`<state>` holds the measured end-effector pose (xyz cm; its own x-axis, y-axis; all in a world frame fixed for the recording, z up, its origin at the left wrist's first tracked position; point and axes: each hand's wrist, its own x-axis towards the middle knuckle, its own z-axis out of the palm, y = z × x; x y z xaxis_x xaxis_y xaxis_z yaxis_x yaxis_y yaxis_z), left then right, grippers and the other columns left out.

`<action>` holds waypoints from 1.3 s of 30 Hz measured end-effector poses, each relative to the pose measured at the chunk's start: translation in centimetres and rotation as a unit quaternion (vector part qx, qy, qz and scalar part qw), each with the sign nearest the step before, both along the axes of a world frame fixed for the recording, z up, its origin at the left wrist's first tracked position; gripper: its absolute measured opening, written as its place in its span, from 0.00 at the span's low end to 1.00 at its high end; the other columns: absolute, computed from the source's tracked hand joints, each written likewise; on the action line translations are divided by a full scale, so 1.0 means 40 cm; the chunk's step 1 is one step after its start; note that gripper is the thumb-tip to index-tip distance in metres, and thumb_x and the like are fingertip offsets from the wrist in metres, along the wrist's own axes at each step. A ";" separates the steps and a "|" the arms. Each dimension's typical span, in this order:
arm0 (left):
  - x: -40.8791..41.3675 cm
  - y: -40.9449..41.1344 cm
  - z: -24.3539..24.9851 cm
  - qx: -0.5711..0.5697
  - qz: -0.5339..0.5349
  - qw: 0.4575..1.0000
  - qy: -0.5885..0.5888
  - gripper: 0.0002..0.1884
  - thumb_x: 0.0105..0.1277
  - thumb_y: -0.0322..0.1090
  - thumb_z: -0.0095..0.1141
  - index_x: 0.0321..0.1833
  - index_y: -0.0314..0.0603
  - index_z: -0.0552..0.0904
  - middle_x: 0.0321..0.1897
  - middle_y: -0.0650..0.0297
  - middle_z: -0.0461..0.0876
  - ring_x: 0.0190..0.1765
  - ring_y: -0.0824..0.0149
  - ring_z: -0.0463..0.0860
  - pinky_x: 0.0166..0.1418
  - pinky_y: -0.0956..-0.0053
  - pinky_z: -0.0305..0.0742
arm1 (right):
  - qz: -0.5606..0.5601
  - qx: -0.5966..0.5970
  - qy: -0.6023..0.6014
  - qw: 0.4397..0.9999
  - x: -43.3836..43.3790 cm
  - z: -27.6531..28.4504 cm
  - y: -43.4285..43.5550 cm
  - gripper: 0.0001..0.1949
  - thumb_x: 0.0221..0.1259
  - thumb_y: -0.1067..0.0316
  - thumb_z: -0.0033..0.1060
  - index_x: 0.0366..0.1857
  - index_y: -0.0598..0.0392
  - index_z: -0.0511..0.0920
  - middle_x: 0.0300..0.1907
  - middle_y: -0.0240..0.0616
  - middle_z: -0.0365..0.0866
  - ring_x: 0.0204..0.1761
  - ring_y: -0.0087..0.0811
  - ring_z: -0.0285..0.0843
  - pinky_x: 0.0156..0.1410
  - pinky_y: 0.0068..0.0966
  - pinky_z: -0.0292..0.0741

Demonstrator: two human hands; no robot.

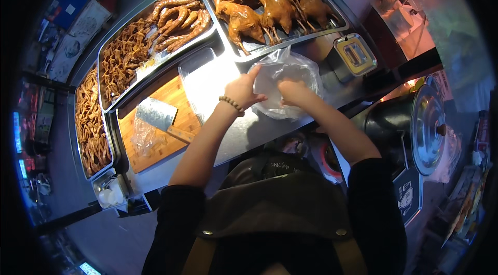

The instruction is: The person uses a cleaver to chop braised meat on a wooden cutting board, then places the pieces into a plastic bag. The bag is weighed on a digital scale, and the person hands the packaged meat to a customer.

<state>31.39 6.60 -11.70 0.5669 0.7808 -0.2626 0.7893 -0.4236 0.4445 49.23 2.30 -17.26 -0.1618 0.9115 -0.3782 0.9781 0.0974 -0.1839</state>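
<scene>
My left hand (pixel 244 89), with a beaded bracelet at its wrist, is at the left side of a clear plastic bag (pixel 288 63), thumb and fingers spread against it. My right hand (pixel 293 91) has its fingers curled at the bag's middle; whether they pinch the film cannot be told. The bag is puffed out over the steel counter (pixel 237 144). Left of it lie a clear plastic tray (pixel 190 80) and a bamboo cutting board (pixel 153 158). On the board rest a cleaver (pixel 157 113) with a wooden handle and a crumpled clear bag (pixel 144 137).
A steel tray of whole roasted birds (pixel 274 3) stands beyond the bag, and trays of cooked poultry parts (pixel 126 49) stand at the left. A lidded steel container (pixel 354 57) is to the right, near a large pot with a glass lid (pixel 428 131).
</scene>
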 end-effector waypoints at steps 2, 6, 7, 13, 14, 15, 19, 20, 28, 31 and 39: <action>-0.027 -0.007 0.013 0.059 -0.020 0.997 -0.041 0.45 0.39 0.46 0.73 0.65 0.54 0.65 0.41 0.54 0.79 0.42 0.54 0.79 0.44 0.63 0.74 | 0.012 0.005 0.034 0.999 0.015 0.082 -0.025 0.28 0.37 0.58 0.73 0.46 0.55 0.73 0.45 0.48 0.76 0.47 0.46 0.76 0.49 0.37 0.73; -0.044 -0.017 0.022 0.129 -0.046 0.987 -0.079 0.43 0.39 0.38 0.72 0.63 0.52 0.65 0.45 0.57 0.74 0.43 0.54 0.79 0.43 0.64 0.75 | -0.002 0.072 0.012 0.997 0.060 0.182 -0.099 0.39 0.28 0.55 0.77 0.52 0.57 0.69 0.49 0.47 0.72 0.53 0.46 0.70 0.52 0.38 0.70; -0.047 -0.017 0.009 0.145 -0.053 0.984 -0.085 0.44 0.38 0.37 0.72 0.63 0.52 0.64 0.46 0.58 0.72 0.42 0.54 0.79 0.41 0.64 0.76 | -0.012 0.082 0.008 0.996 0.076 0.182 -0.112 0.43 0.26 0.55 0.78 0.54 0.58 0.67 0.52 0.47 0.71 0.56 0.46 0.68 0.55 0.38 0.69; -0.004 -0.028 -0.033 0.091 -0.040 0.994 0.052 0.44 0.40 0.28 0.66 0.64 0.39 0.58 0.49 0.57 0.70 0.42 0.53 0.79 0.39 0.63 0.77 | -0.067 0.203 0.114 0.970 0.125 0.049 -0.162 0.52 0.26 0.66 0.77 0.65 0.62 0.53 0.68 0.52 0.50 0.67 0.47 0.54 0.66 0.33 0.61; -0.001 -0.028 -0.051 0.075 -0.031 0.996 0.045 0.40 0.43 0.26 0.61 0.63 0.41 0.58 0.49 0.56 0.71 0.42 0.51 0.79 0.40 0.61 0.76 | -0.085 0.214 0.145 0.962 0.125 0.030 -0.163 0.52 0.28 0.69 0.76 0.65 0.63 0.53 0.69 0.52 0.47 0.68 0.47 0.52 0.68 0.32 0.60; 0.001 -0.018 -0.086 0.090 -0.029 0.995 0.022 0.42 0.42 0.30 0.64 0.63 0.41 0.58 0.49 0.55 0.72 0.42 0.50 0.79 0.41 0.61 0.76 | -0.081 0.242 0.157 0.954 0.126 0.007 -0.163 0.50 0.30 0.72 0.73 0.65 0.63 0.52 0.69 0.52 0.47 0.68 0.47 0.52 0.68 0.32 0.59; -0.006 0.024 -0.148 0.051 -0.008 0.995 -0.087 0.41 0.40 0.38 0.70 0.59 0.40 0.63 0.45 0.51 0.77 0.43 0.50 0.80 0.45 0.62 0.75 | -0.087 0.285 0.247 0.922 0.142 -0.050 -0.161 0.50 0.36 0.72 0.71 0.67 0.61 0.48 0.70 0.52 0.46 0.69 0.47 0.51 0.69 0.31 0.57; -0.006 0.032 -0.143 0.012 -0.001 0.994 -0.111 0.39 0.41 0.38 0.70 0.58 0.39 0.65 0.45 0.51 0.78 0.43 0.51 0.80 0.45 0.63 0.75 | -0.095 0.278 0.278 0.914 0.154 -0.058 -0.159 0.51 0.37 0.69 0.72 0.68 0.61 0.47 0.70 0.52 0.46 0.69 0.46 0.51 0.69 0.31 0.57; -0.013 0.162 -0.224 -0.174 -0.147 0.972 -0.056 0.23 0.42 0.42 0.69 0.41 0.39 0.81 0.32 0.55 0.83 0.37 0.59 0.82 0.43 0.68 0.77 | -0.173 0.048 0.387 0.904 0.223 -0.005 -0.080 0.35 0.45 0.72 0.65 0.63 0.53 0.62 0.55 0.48 0.72 0.58 0.38 0.70 0.60 0.28 0.67; -0.002 0.178 -0.316 -0.052 -0.204 0.974 0.080 0.17 0.42 0.43 0.70 0.29 0.37 0.84 0.24 0.56 0.83 0.31 0.62 0.82 0.38 0.68 0.77 | -0.193 0.026 0.398 0.896 0.234 -0.087 -0.068 0.24 0.50 0.73 0.61 0.55 0.56 0.70 0.50 0.46 0.77 0.53 0.37 0.74 0.57 0.28 0.69; -0.063 0.109 -0.278 -0.077 0.131 0.931 -0.332 0.17 0.56 0.31 0.55 0.49 0.32 0.76 0.29 0.63 0.80 0.31 0.74 0.75 0.32 0.77 0.71 | -0.117 0.440 0.275 0.847 0.067 0.065 -0.084 0.16 0.43 0.73 0.60 0.41 0.52 0.77 0.40 0.39 0.76 0.48 0.40 0.72 0.53 0.32 0.67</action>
<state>28.86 10.96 -22.83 0.4386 0.8977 -0.0420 0.3865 -0.1462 0.9106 51.91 -1.06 -14.65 0.1310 0.8327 0.5380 0.7796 0.2487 -0.5748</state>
